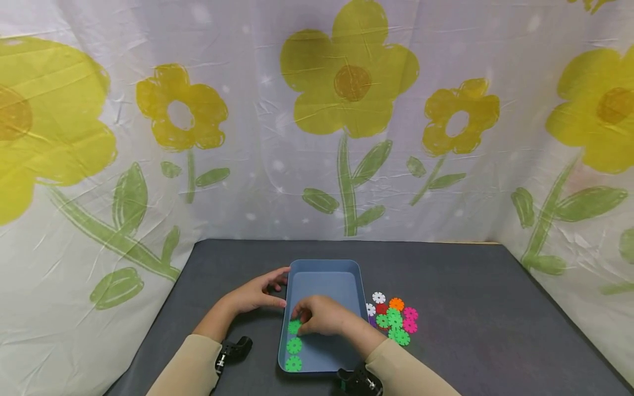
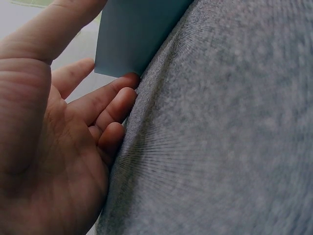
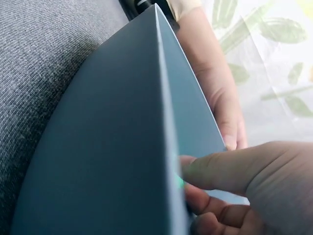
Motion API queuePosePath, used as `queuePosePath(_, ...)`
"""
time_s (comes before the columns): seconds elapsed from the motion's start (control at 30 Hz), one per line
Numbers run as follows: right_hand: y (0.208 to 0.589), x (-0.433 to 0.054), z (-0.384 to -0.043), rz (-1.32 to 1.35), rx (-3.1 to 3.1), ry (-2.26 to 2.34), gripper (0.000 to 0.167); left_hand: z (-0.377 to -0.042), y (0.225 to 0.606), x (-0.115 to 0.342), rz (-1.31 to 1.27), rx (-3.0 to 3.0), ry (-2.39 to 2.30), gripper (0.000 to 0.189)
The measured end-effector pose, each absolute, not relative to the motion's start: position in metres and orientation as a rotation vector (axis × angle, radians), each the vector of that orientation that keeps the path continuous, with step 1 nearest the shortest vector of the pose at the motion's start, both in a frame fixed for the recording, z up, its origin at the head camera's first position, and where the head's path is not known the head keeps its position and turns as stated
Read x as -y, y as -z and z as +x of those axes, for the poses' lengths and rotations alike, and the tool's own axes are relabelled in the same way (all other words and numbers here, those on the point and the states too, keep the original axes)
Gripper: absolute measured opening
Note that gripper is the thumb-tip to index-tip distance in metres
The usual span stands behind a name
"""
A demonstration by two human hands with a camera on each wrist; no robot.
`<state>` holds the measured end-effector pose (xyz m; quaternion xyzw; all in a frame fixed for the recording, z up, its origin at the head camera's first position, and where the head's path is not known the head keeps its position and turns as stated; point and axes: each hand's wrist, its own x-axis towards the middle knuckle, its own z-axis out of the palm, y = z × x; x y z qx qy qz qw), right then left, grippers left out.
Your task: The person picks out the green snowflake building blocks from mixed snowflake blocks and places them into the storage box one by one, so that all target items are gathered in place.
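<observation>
A blue-grey tray (image 1: 327,280) stands on the dark cloth. In its left side, green notched plastic discs lie in a column: a lower disc (image 1: 293,364) and a middle disc (image 1: 294,345). My right hand (image 1: 322,316) reaches into the tray and pinches a top green disc (image 1: 294,327) above them, fingertips low by the tray's left wall. In the right wrist view, only a sliver of that disc shows at the thumb, mostly behind the tray wall (image 3: 112,117). My left hand (image 1: 260,289) rests against the tray's outer left side, fingers and thumb spread.
Right of the tray lies a loose pile of notched discs: several green discs (image 1: 394,318), pink ones (image 1: 410,319), an orange disc (image 1: 396,303), white ones (image 1: 378,297) and red ones. A flower-printed curtain (image 1: 257,181) hangs behind the table.
</observation>
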<state>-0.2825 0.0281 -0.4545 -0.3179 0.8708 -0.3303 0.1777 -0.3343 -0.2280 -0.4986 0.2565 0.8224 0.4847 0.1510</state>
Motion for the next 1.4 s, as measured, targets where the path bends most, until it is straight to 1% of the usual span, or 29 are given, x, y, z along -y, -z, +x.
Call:
queuePosePath(0.33,0.436,-0.038,-0.279,-0.885,-2.388,1.051,0.028,-0.334,0.496,0.226,0.725,-2.389,-1.364,0.090)
queuePosePath(0.7,0.407,-0.081,-0.270,-0.838,-2.426,1.255,0.023,-0.333,0.495,0.223,0.693,-2.397,-1.365,0.089)
queuePosePath(0.97,0.401,-0.112,-0.266,-0.724,-2.458,1.381,0.023,-0.337,0.499,0.226,0.713,-2.393,-1.375,0.089)
queuePosePath(1.4,0.404,-0.173,-0.284,-0.696,-2.463,1.486,0.030,-0.336,0.498,0.225,0.716,-2.398,-1.366,0.089)
